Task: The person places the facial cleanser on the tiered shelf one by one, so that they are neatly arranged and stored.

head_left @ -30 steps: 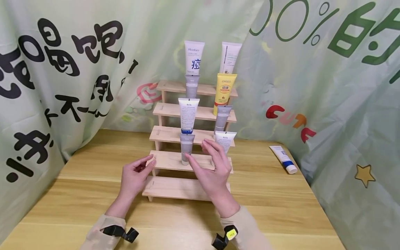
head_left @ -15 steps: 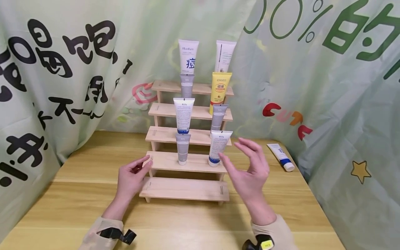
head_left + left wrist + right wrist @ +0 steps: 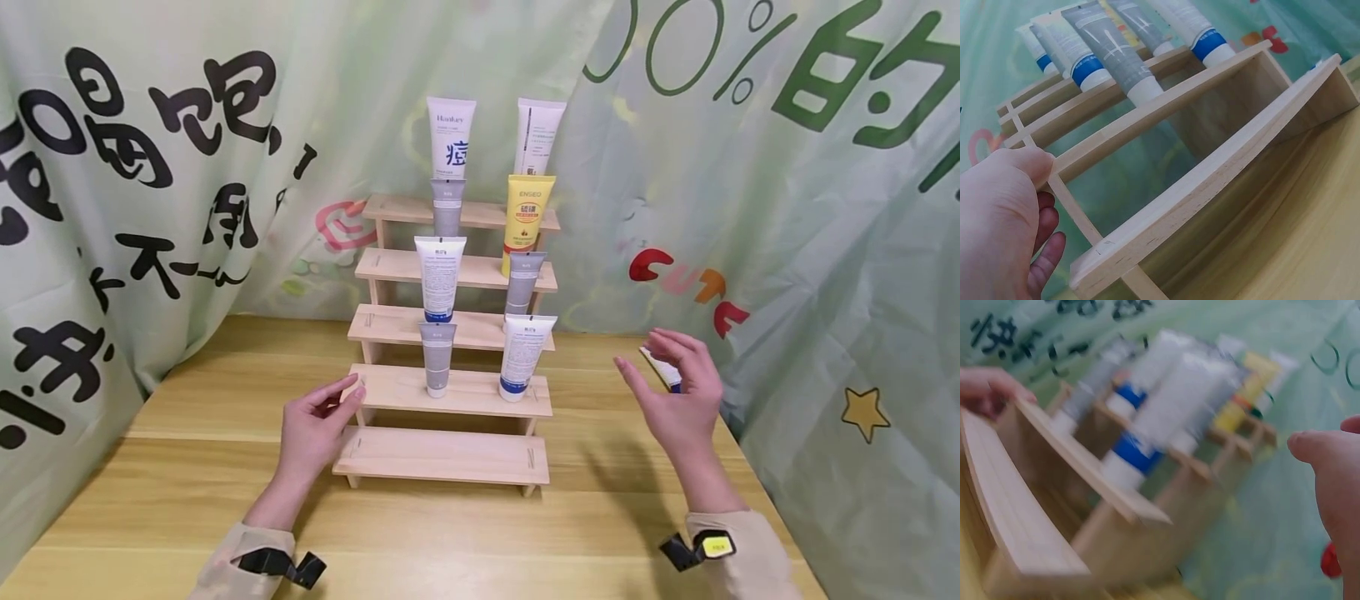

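Observation:
My left hand (image 3: 318, 423) grips the left end of the second-lowest board of a stepped wooden display rack (image 3: 442, 457); in the left wrist view the thumb lies on the board, the fingers curled below. My right hand (image 3: 684, 400) is held above the table right of the rack, fingers parted around nothing. Behind it, mostly hidden, lies a white-and-blue tube (image 3: 662, 367). On the board my left hand holds stand a small grey tube (image 3: 437, 357) and a white tube with a blue band (image 3: 524, 354), both upright on their caps.
Higher boards bear more tubes, among them a yellow tube (image 3: 527, 212), a grey tube (image 3: 522, 283) and a white tube (image 3: 439, 275). Two white tubes top the rack. A printed curtain (image 3: 315, 100) hangs behind the wooden table (image 3: 187, 467).
My right hand has moved right, away from the white tube on the second-lowest board, to in front of the lying tube. My left hand keeps its grip on the rack.

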Demonstrator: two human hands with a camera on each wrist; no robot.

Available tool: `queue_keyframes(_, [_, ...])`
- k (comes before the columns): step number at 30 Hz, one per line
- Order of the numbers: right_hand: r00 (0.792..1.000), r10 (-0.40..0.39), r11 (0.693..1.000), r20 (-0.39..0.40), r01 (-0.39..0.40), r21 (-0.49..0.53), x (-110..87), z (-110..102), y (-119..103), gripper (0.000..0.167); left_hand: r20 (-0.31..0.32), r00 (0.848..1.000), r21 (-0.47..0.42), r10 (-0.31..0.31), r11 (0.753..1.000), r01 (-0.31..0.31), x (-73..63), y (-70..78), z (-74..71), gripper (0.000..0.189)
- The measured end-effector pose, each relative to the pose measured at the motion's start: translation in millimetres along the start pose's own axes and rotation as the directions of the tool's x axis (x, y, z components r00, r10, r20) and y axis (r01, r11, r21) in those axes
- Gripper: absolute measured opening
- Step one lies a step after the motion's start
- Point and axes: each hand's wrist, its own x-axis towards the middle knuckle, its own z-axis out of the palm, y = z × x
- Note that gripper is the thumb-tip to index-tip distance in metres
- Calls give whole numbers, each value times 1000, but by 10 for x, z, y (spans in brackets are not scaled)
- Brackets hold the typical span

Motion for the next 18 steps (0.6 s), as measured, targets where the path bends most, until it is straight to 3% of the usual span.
queue_keyframes(5, [993,112,988,34,-108,-107,-63,-132,545,60,-6,1000,-20,4,1000,-4,4,-3,-1,24])
queue_keyframes(11, [949,303,925,91,-270,-268,-98,-227,939,58,-5,1000,-1,15,1000,-15,-1,9,-10,24])
queue_keyframes(15, [889,441,857,125,-375,-355,-127,-290,1170,60,-8,1000,4,13,1000,-13,-11,21,-9,24])
queue_keyframes(18, [808,571,773,149,-467,-429,-150,-372,1359,63,-11,1000,-2,16,1000,-17,-11,22,1,24])
